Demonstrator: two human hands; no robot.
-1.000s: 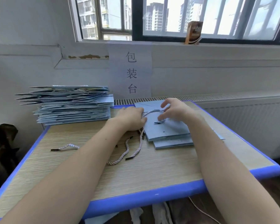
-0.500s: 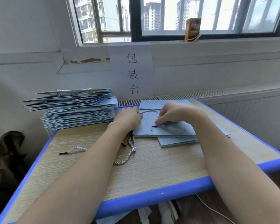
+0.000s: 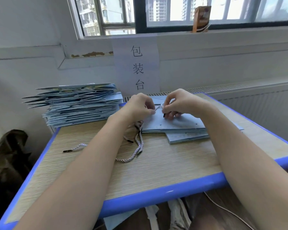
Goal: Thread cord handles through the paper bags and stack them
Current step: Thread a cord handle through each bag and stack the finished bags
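Both hands, left hand (image 3: 136,108) and right hand (image 3: 179,106), are pinching a cord (image 3: 158,107) over the top bag (image 3: 173,124), seemingly mid-threading, with the finished stack (image 3: 76,105) sitting left of it and loose cords (image 3: 136,146) waiting.

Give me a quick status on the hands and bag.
Left hand and right hand both pinch the cord. Top bag flat, unthreaded. Nothing in the way.

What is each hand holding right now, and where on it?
Both hands pinch one cord above the top bag: left hand along its length, right hand near its black-tipped end.
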